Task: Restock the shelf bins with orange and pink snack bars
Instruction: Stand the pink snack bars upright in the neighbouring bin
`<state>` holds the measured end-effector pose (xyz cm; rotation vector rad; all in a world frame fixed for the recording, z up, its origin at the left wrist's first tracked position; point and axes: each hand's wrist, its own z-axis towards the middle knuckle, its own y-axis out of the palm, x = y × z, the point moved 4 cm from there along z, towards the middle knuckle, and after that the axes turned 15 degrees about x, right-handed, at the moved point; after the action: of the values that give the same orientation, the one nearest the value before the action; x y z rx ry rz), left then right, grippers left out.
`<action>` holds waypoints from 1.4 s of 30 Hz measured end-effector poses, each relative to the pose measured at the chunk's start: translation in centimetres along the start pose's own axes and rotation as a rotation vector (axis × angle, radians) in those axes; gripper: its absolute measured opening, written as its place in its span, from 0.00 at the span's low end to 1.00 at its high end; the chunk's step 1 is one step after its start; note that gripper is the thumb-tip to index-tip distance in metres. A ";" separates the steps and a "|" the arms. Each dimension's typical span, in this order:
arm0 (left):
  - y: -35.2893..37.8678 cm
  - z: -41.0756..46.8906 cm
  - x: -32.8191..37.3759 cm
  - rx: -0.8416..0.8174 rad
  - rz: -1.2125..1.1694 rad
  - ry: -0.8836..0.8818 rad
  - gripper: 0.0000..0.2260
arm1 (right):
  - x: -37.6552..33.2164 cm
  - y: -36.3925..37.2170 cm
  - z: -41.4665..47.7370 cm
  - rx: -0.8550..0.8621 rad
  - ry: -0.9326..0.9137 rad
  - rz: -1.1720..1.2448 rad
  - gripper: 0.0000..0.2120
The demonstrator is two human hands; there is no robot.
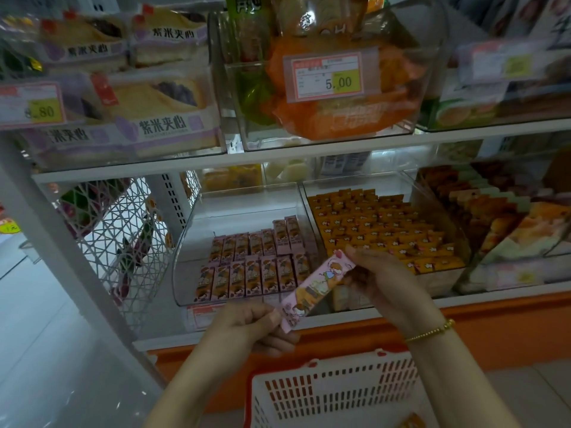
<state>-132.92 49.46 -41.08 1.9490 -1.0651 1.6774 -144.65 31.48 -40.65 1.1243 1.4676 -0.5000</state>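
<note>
**Inspector:** Position and axis of the pink snack bar (316, 290)?

**Officer:** It was held in the air by both ends, printed face up. The long axis slanted. The left hand (247, 325) pinched the low end and the right hand (380, 282) pinched the high end.

**Inspector:** Edges and room?

**Officer:** Just beyond the grip stood the front wall of the clear bin (185, 264) of pink bars, its rear floor bare. Beyond the right hand, the orange-bar bin (355, 184) was nearly full. The basket (324, 375) sat below the grip.
</note>
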 end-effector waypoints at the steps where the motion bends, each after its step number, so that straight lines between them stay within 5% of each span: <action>1: 0.1 -0.1 0.0 -0.006 -0.011 -0.015 0.10 | -0.1 -0.3 0.0 -0.015 0.023 0.021 0.12; 6: 0.6 -0.1 0.0 -0.040 -0.001 -0.030 0.11 | -1.0 -0.7 -0.2 -0.107 0.075 0.023 0.20; 11: 0.9 -0.1 -0.2 -0.046 -0.019 -0.026 0.12 | -0.7 0.5 -0.8 -0.199 -0.037 -0.294 0.20; 14: 0.6 0.0 -0.3 -0.033 -0.190 -0.107 0.12 | -1.1 0.8 -0.8 -0.179 -0.097 -0.275 0.12; 17: -0.4 0.0 -0.1 -0.028 -0.461 -0.233 0.14 | -1.5 1.5 -1.0 -0.221 -0.124 -0.187 0.17; 27: 0.2 -0.4 -0.9 -0.450 -0.748 -0.396 0.31 | -2.2 4.5 -1.4 -0.582 -0.251 -0.094 0.11; 32: 0.2 -0.4 -0.6 -0.659 -0.851 -0.325 0.23 | -2.7 5.7 -1.2 -0.728 -0.260 -0.071 0.13; 35: -0.6 0.5 -0.6 -0.379 -0.827 -0.301 0.21 | -2.5 6.4 -0.4 -0.684 -0.255 -0.131 0.14; 39: -2.0 1.6 -0.8 0.080 -0.300 -0.046 0.19 | -1.4 7.1 1.9 -0.374 -0.141 -0.203 0.13; 42: -3.2 1.8 -0.7 0.381 0.031 0.143 0.15 | 0.3 8.1 2.3 -0.339 -0.071 -0.341 0.14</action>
<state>-129.31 50.54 -41.54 1.9970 -0.7700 2.1275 -136.53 33.34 -39.19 0.5879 1.6172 -0.4958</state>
